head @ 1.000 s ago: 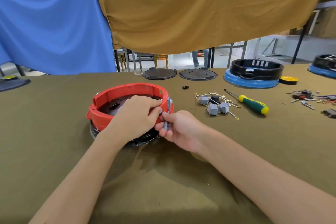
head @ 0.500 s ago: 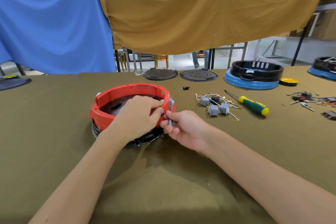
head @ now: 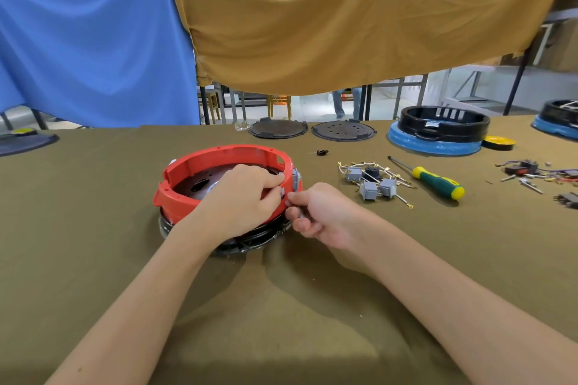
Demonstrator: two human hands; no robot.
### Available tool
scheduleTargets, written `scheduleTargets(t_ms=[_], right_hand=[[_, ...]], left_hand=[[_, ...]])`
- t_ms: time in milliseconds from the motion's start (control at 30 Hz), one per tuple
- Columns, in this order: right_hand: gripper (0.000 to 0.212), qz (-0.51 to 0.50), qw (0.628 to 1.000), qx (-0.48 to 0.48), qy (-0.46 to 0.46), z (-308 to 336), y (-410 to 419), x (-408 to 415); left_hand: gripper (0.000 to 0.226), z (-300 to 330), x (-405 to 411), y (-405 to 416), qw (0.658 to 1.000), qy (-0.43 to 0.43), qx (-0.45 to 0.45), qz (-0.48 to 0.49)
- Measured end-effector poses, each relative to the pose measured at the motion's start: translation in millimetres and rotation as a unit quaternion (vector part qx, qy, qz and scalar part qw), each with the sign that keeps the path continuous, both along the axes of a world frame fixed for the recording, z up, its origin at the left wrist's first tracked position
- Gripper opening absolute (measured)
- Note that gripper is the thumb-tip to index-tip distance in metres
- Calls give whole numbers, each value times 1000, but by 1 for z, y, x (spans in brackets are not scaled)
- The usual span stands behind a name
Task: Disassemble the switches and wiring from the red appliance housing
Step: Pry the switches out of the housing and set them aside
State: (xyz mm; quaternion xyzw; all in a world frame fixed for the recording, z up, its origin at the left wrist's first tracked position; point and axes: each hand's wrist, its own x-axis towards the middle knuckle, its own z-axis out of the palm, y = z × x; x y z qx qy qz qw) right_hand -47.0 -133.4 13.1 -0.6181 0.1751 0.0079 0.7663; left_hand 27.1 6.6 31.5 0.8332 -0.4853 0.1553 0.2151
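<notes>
Head view: nearest, on the olive worktop (head: 93, 259), the right hand (head: 322, 216) has curled fingers pinching a small grey part just outside the red housing (head: 219, 162), below a grey switch (head: 296, 179) set in the housing's right wall. The left hand (head: 240, 197) reaches over the near rim, its curled fingers pressing the wall's inner side beside that switch. Farther right lie loose grey switches with wires (head: 370, 183) and a green-handled screwdriver (head: 438, 181); beyond, a black-and-blue housing (head: 438, 134).
</notes>
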Motion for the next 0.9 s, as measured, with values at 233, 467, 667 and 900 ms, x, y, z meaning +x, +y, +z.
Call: scheduleTargets(t_ms=[233,467,667,900], right_hand=[[21,32,987,-156,30,4,-22,-1],[25,-43,940,-338,-16,5,-42,8],[13,-95,912,-399,-24,-5,-46,8],[20,-44,914,-387,-113,-8,-50,7]], left_hand=[[34,2,0,1,1000,25,0,-6],[32,-1,-11,2,996,55,-51,-53],[32,-6,-11,-3,999,7,-53,-5],[45,-8,-12,-5,999,-16,-31,21]])
